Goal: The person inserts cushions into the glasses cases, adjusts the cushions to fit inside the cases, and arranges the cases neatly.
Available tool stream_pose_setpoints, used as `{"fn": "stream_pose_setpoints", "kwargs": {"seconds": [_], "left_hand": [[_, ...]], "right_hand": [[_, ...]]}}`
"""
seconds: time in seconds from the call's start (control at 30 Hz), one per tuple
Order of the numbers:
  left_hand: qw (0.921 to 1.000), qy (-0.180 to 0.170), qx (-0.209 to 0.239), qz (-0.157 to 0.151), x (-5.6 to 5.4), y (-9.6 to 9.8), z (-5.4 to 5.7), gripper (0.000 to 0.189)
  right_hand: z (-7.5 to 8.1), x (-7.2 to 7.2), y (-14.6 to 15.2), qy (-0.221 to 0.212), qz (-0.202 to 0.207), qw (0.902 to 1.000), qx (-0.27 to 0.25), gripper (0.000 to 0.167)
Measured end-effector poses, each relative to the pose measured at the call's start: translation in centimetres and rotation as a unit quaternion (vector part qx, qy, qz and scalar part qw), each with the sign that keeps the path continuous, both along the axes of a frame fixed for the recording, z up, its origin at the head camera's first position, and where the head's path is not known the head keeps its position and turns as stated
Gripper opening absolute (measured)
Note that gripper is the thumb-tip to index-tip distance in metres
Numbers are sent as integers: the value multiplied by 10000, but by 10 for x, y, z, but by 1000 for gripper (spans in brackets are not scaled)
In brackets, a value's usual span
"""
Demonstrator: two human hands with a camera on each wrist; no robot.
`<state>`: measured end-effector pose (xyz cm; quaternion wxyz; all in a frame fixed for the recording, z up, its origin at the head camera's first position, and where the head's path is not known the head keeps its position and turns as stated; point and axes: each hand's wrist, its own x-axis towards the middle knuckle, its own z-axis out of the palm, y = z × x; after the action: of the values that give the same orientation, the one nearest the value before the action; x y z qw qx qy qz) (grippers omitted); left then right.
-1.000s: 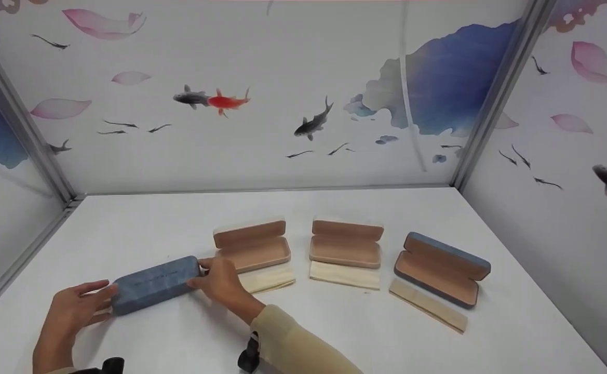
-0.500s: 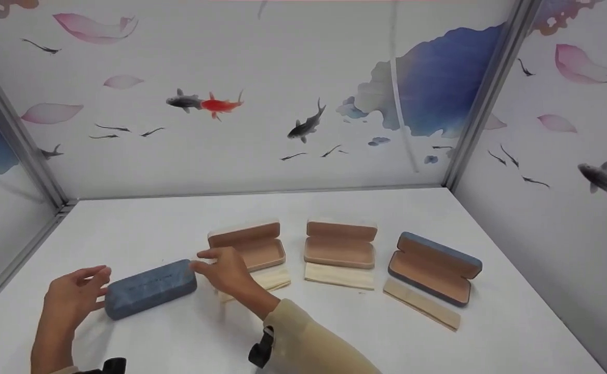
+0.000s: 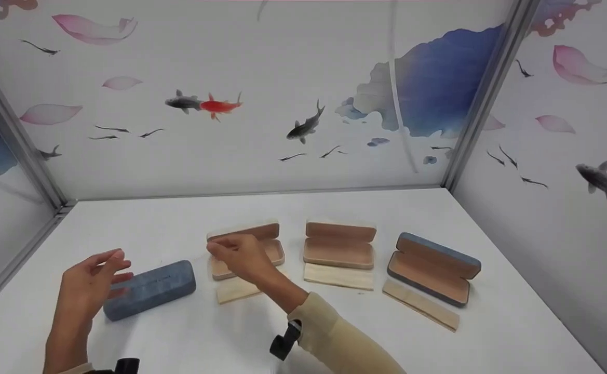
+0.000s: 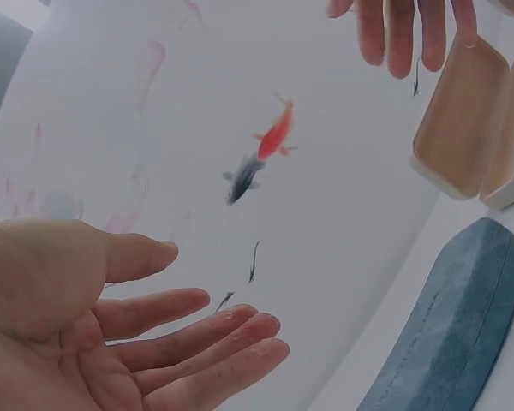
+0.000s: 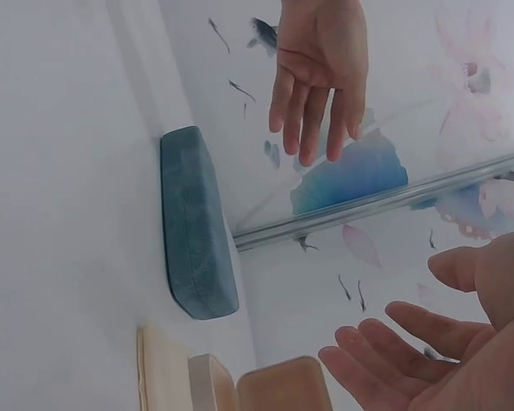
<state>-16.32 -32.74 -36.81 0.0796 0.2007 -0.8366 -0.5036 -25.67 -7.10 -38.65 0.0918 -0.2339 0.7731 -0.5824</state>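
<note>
A closed blue glasses case [image 3: 163, 293] lies on the white table at the left, faint lettering on its lid. My left hand [image 3: 88, 285] hovers over the case's left end and hides part of it. In the left wrist view, that hand's fingers [image 4: 240, 334] are extended and hold nothing. My right hand [image 3: 246, 257] is raised in front of an open cream glasses case [image 3: 276, 253], covering part of it. Relaxed, spread fingers [image 5: 377, 351] of the right hand show in the right wrist view, apart from the blue case [image 5: 193, 227].
Another open cream case [image 3: 338, 253] stands in the middle, and an open blue case [image 3: 430, 278] at the right. A folded cloth [image 3: 235, 292] lies before the left cream case; similar cloths [image 3: 338, 277] [image 3: 421, 305] lie before the others. Printed walls [image 3: 261, 171] enclose the table.
Both hands have let go of the closed blue case and lifted off it. The right hand has moved right, over the cream case; the left has risen slightly. The blue case stays on the table.
</note>
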Motion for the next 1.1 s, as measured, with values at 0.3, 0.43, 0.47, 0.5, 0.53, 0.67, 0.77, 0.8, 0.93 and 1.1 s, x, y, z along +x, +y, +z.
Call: {"fn": "stream_pose_setpoints", "kwargs": {"seconds": [0.3, 0.43, 0.47, 0.5, 0.53, 0.67, 0.77, 0.8, 0.93, 1.1], "left_hand": [[9995, 25, 250, -204, -13, 34, -4, 63], [9991, 66, 293, -304, -19, 46, -5, 61], [9990, 86, 312, -303, -20, 49, -5, 61], [9989, 104, 336, -305, -22, 52, -5, 61], [9987, 126, 389, -312, -23, 55, -5, 61], [9984, 117, 457, -310, -29, 67, -4, 57], [9980, 80, 508, -364, -35, 75, -5, 56], [9980, 51, 508, -374, -37, 77, -6, 56], [9978, -98, 573, -324, -45, 87, -12, 54], [9962, -118, 802, -326, -52, 96, -21, 51]], "right_hand": [[15, -9, 31, -199, -184, 9996, 64, 35], [20, -14, 46, -254, -163, 9995, -78, 36], [21, -15, 50, -251, -155, 9995, -93, 37], [21, -16, 53, -254, -159, 9995, -93, 37], [21, -17, 57, -260, -156, 9995, -104, 38], [22, -21, 69, -293, -184, 9994, -91, 39], [20, -24, 77, -377, -228, 9990, -70, 39], [19, -25, 80, -409, -250, 9988, -71, 39], [12, -30, 90, -599, -344, 9976, -82, 41], [0, -36, 99, -736, -530, 9958, -116, 42]]}}
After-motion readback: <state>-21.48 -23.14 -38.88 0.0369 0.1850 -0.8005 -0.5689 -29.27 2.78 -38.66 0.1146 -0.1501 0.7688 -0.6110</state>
